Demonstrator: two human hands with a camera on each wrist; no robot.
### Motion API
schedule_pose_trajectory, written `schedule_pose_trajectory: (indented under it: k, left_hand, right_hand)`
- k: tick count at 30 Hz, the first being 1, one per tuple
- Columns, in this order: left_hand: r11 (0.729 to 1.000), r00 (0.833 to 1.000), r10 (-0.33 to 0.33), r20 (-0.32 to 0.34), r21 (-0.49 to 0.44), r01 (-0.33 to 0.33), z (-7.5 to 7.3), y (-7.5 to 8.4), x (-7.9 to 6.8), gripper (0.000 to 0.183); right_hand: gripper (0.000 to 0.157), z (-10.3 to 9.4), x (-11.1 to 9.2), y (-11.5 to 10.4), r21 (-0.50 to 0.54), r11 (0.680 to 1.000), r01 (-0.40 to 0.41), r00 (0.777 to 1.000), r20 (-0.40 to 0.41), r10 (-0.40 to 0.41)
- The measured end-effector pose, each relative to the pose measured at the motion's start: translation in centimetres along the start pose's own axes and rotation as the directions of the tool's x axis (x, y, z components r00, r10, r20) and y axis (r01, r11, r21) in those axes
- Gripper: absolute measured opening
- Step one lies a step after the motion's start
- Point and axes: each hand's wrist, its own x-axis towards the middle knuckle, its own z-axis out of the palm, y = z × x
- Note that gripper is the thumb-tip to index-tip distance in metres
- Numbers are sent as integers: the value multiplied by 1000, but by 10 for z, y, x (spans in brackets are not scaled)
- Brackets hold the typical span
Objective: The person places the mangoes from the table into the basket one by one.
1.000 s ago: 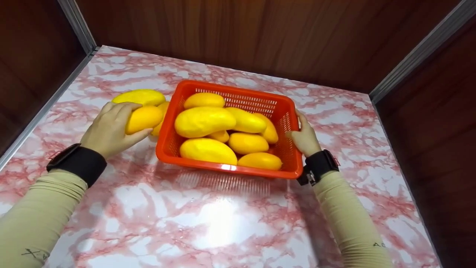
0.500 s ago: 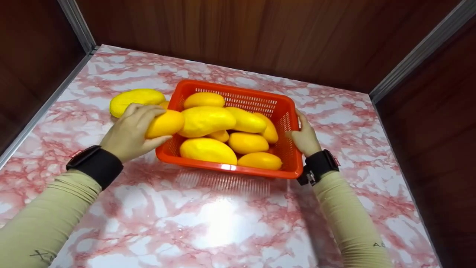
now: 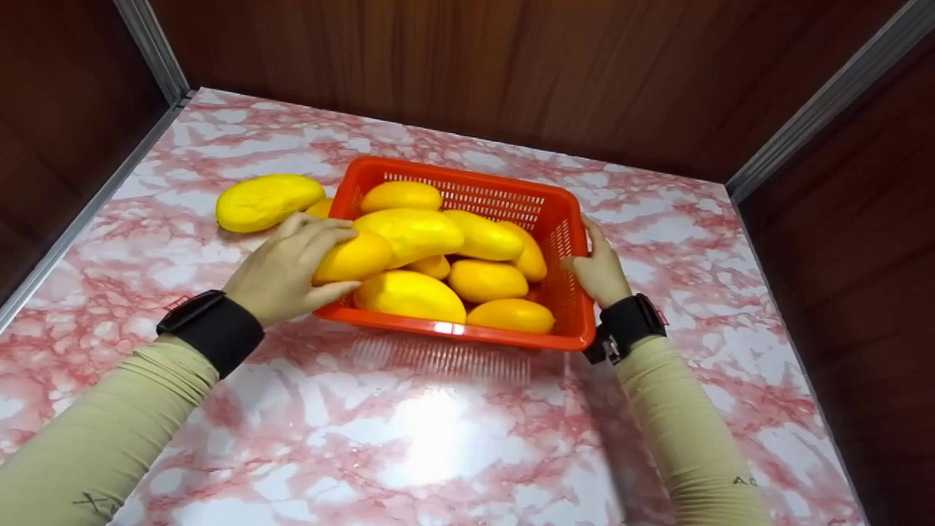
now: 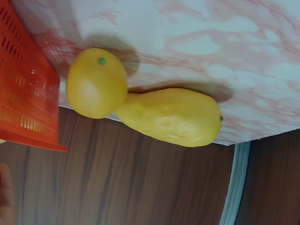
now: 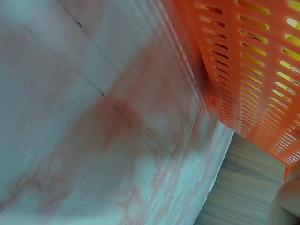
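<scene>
In the head view my left hand [image 3: 285, 274] holds an orange-yellow mango [image 3: 354, 257] over the left rim of a red plastic basket [image 3: 511, 340]. Thumb and fingers lie on either side of the fruit. The basket holds several mangoes, some orange and some larger and paler yellow, such as the long one [image 3: 416, 235] across the middle. My right hand [image 3: 600, 269] grips the basket's right rim, thumb inside and fingers outside. Left of the basket a large yellow mango [image 4: 173, 117] lies against a smaller orange mango [image 4: 96, 84], which the basket partly hides in the head view.
The table [image 3: 350, 453] has a pink-and-white marbled top. Dark wood panels [image 3: 467, 73] stand behind it and on both sides, with metal strips in the corners. The basket's slotted wall [image 5: 248, 70] fills the right of the right wrist view.
My left hand has carried the orange mango rightward from beside the other fruit to above the basket's left side. The basket and my right hand have stayed in place.
</scene>
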Motion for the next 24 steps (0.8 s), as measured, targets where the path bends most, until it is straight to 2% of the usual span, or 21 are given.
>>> schedule_pose_trajectory:
  k: [8, 16, 21, 24]
  left_hand:
    - [1000, 999, -12, 41, -17, 13, 5, 9, 4, 61]
    - [1000, 998, 16, 63, -5, -15, 12, 16, 6, 61]
    - [999, 997, 30, 71, -21, -29, 15, 18, 5, 61]
    - [999, 997, 17, 79, -35, -14, 16, 18, 5, 63]
  right_hand:
    - [90, 0, -2, -1, 11, 1000, 7, 1000, 3, -7]
    - [90, -1, -3, -1, 18, 1000, 15, 1000, 9, -15]
    - [89, -1, -1, 0, 10, 1000, 21, 1000, 5, -21]
    - [89, -1, -1, 0, 10, 1000, 22, 1000, 3, -22]
